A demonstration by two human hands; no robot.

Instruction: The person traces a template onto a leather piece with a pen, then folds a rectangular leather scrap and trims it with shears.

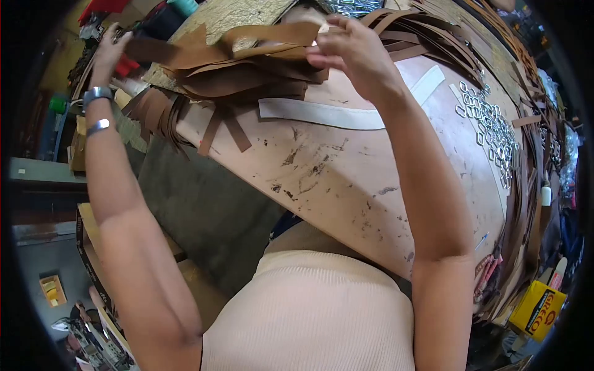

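Note:
At the upper left, my left hand is closed on the end of a brown leather strap. The strap runs in a wavy line to the right above a pile of similar brown leather straps. My right hand is at the strap's other end, its fingers bent round it and slightly blurred. Below that hand, a long white strip lies curved on the worktable and passes behind my right forearm.
Metal rings lie scattered on the table's right side. More brown straps are bundled at the back. Two short strap ends hang near the left table edge. A yellow box stands at lower right.

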